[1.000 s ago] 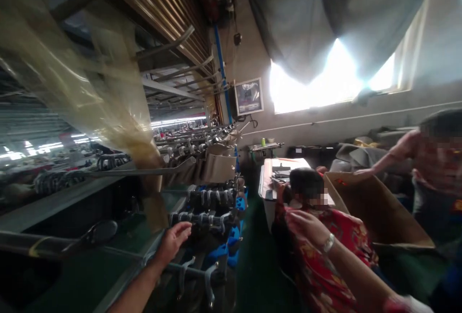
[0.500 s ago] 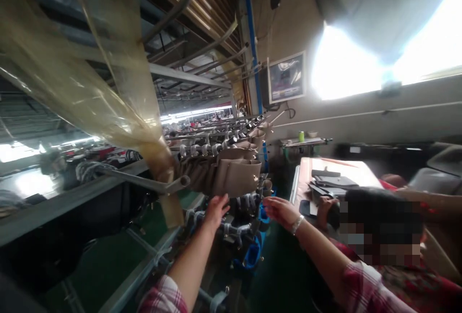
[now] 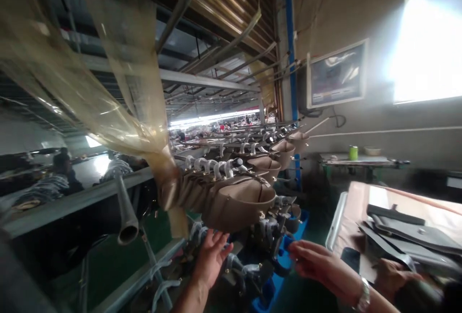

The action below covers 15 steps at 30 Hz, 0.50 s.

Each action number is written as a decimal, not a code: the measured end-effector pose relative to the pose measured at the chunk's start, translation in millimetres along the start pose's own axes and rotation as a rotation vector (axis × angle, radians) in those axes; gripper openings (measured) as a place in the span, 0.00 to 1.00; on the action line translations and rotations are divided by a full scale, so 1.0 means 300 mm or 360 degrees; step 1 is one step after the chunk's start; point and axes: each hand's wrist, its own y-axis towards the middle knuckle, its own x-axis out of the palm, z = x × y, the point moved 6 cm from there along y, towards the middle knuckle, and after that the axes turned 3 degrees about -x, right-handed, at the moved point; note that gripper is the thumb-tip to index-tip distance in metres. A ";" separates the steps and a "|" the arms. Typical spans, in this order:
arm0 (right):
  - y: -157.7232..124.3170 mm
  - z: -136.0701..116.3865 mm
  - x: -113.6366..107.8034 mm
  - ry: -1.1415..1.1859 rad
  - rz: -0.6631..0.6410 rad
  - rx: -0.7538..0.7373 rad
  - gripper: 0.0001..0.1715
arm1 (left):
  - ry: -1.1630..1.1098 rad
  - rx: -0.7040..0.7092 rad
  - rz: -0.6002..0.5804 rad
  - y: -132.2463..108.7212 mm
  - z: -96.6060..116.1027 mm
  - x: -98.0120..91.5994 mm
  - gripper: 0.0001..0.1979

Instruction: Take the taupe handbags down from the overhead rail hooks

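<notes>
Both hands nearer hanging tan bags point(image 3: 238, 202) — left hand point(image 3: 209, 260), right hand point(image 3: 317, 265) spread, holding nothing

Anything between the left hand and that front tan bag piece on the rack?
Nothing visible. The left hand is open just under the front tan bag piece, with only a small gap of air between the fingers and its underside. The right hand is off to the side, also open, not in the path.

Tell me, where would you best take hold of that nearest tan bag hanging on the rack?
Probably by the rounded bottom edge of the tan bag, coming from below and in front. It hangs with its curved end facing out, and the left hand is already open just beneath it; the right hand is off to the side.
</notes>
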 end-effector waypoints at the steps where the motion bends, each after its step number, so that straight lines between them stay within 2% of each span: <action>1: 0.010 -0.018 -0.014 -0.0003 -0.0034 0.0000 0.24 | -0.0091 -0.0018 0.0033 0.001 -0.006 0.000 0.33; 4: 0.047 -0.060 -0.043 -0.0032 -0.0092 -0.0009 0.27 | -0.0434 -0.0061 0.0261 0.015 -0.022 -0.044 0.21; 6: 0.067 -0.079 -0.049 -0.0082 -0.0107 -0.0036 0.29 | -0.0456 -0.0095 0.0419 0.020 -0.038 -0.122 0.17; 9: 0.079 -0.101 -0.054 -0.0170 -0.0077 -0.0081 0.31 | -0.0174 -0.0239 0.0661 0.012 -0.094 -0.322 0.20; 11: 0.072 -0.108 -0.058 -0.0207 -0.0058 -0.0088 0.32 | 0.0082 -0.0327 0.0650 0.004 -0.137 -0.461 0.21; 13: 0.058 -0.100 -0.068 -0.0204 -0.0041 -0.0073 0.32 | 0.0124 -0.0453 0.0709 -0.028 -0.180 -0.584 0.16; 15: 0.045 -0.072 -0.090 -0.0173 -0.0015 -0.0049 0.32 | 0.0231 -0.0382 0.0833 -0.072 -0.175 -0.662 0.11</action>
